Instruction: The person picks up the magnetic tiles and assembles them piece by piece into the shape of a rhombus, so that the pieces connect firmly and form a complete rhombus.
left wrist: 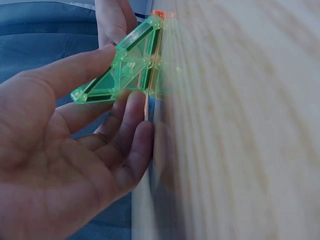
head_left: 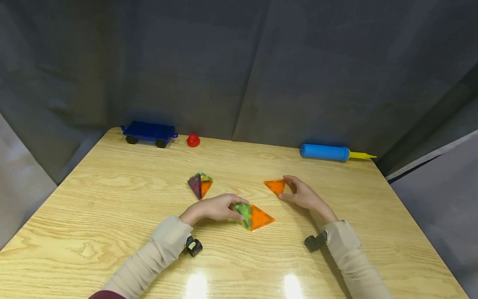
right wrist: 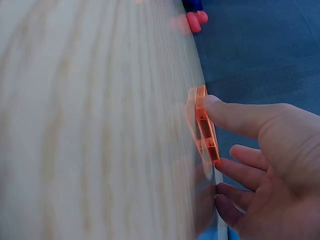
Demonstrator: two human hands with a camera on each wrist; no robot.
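My left hand [head_left: 220,207] pinches green translucent triangular magnetic tiles [head_left: 244,212] between thumb and fingers. In the left wrist view the green tiles [left wrist: 119,75] stand tilted up from the tabletop. Edge to edge with them lies a flat orange triangular tile [head_left: 261,217]. Farther right, my right hand [head_left: 304,195] grips a separate orange triangular tile [head_left: 275,187] by its right side. The right wrist view shows thumb and a fingertip at opposite ends of this orange tile [right wrist: 206,125], which is low over the wood.
Left of centre sits a small pyramid-like tile cluster [head_left: 196,185] in purple, orange and green. Along the back edge stand a blue toy wagon [head_left: 149,131], a red knob-shaped piece [head_left: 193,140] and a blue hand pump [head_left: 324,152] with a yellow nozzle. Dark curtain [head_left: 239,74] hangs behind the wooden table [head_left: 112,199].
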